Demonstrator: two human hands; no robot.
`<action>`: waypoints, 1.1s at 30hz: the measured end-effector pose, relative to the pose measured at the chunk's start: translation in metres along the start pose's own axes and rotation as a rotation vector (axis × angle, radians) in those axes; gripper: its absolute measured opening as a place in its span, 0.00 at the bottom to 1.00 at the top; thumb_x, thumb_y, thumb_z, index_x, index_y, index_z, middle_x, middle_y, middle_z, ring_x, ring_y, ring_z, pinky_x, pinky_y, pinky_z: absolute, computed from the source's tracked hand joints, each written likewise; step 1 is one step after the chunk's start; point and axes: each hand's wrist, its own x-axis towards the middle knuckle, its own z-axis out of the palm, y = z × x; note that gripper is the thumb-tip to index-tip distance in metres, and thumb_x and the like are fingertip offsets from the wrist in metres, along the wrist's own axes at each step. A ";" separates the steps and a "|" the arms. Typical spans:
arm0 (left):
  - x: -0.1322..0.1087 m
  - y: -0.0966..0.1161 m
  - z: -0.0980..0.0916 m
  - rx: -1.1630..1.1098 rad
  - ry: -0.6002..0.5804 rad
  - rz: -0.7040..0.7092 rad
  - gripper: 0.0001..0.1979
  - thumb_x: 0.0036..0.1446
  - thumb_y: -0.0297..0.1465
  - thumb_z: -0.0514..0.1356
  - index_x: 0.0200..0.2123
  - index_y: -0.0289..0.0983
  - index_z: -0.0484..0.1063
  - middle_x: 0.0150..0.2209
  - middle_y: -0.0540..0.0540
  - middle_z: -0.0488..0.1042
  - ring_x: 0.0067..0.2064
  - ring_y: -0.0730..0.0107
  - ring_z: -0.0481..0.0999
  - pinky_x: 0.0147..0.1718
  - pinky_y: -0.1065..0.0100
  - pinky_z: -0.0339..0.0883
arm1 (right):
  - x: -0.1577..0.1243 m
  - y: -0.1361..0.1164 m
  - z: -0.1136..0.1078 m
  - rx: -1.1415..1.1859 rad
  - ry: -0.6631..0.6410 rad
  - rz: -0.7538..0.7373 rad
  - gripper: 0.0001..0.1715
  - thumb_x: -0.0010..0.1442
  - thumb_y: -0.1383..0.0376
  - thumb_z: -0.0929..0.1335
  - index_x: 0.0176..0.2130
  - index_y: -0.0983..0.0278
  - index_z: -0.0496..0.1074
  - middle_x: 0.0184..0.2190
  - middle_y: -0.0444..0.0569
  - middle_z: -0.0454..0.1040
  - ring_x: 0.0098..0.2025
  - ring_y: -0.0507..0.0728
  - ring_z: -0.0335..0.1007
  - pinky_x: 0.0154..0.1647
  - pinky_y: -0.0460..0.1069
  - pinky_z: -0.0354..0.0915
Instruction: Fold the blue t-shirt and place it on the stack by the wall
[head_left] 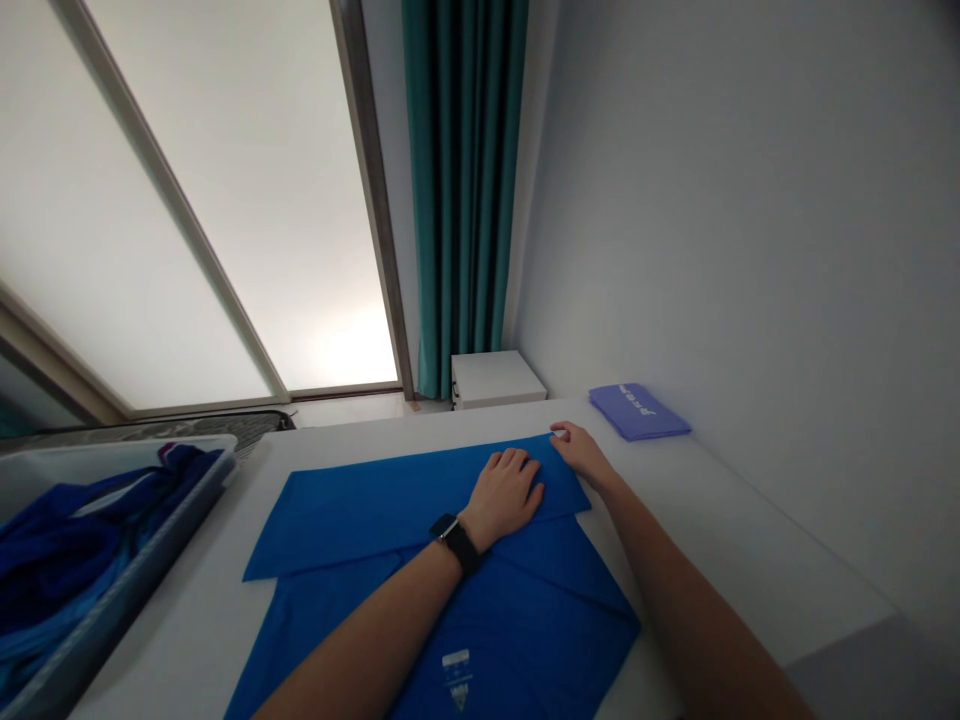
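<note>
One folded blue shirt lies on a white table, left hand pressed flat on it, right hand open at its corner, neither gripping. Cloth looks light, soft; best taken at the fold.

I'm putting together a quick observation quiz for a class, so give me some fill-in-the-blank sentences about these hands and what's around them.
The black watch is on the ____ wrist.
The cloth under the watch-wearing hand is ____.
The plastic bin of clothing sits to the ____ of that cloth.
The folded purple item carries ____ lettering.

Missing words: left; blue; left; white.
</note>
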 end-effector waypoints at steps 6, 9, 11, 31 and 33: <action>-0.001 -0.001 0.002 -0.021 0.016 -0.028 0.14 0.66 0.36 0.50 0.50 0.39 0.68 0.48 0.41 0.71 0.52 0.57 0.68 0.52 0.57 0.61 | 0.006 0.000 0.003 -0.044 -0.005 -0.047 0.18 0.56 0.67 0.64 0.47 0.65 0.74 0.28 0.44 0.74 0.27 0.53 0.68 0.32 0.46 0.62; 0.000 -0.001 0.002 -0.027 0.018 -0.039 0.15 0.66 0.37 0.50 0.51 0.39 0.68 0.49 0.41 0.70 0.53 0.56 0.68 0.53 0.56 0.61 | 0.003 0.001 0.003 -0.061 0.012 -0.091 0.19 0.59 0.66 0.63 0.48 0.64 0.73 0.31 0.46 0.75 0.29 0.53 0.68 0.35 0.47 0.63; 0.001 -0.001 0.001 -0.035 0.018 -0.045 0.15 0.66 0.37 0.50 0.52 0.39 0.68 0.50 0.41 0.70 0.53 0.56 0.67 0.53 0.57 0.61 | 0.002 0.001 0.003 -0.076 0.023 -0.112 0.19 0.60 0.66 0.62 0.49 0.64 0.73 0.32 0.47 0.75 0.30 0.54 0.69 0.36 0.47 0.63; -0.002 -0.011 0.024 0.009 -0.108 -0.146 0.29 0.68 0.43 0.43 0.65 0.32 0.58 0.67 0.38 0.57 0.69 0.58 0.53 0.66 0.53 0.46 | -0.026 -0.024 0.007 -0.442 0.057 -0.521 0.25 0.67 0.68 0.54 0.56 0.66 0.69 0.55 0.57 0.71 0.57 0.60 0.64 0.58 0.55 0.60; -0.001 -0.011 0.024 0.015 -0.111 -0.144 0.29 0.68 0.41 0.44 0.66 0.31 0.57 0.67 0.39 0.56 0.69 0.59 0.52 0.66 0.53 0.46 | -0.031 -0.027 0.019 -0.415 -0.050 -0.591 0.28 0.67 0.68 0.52 0.59 0.67 0.66 0.59 0.57 0.68 0.61 0.58 0.61 0.62 0.55 0.57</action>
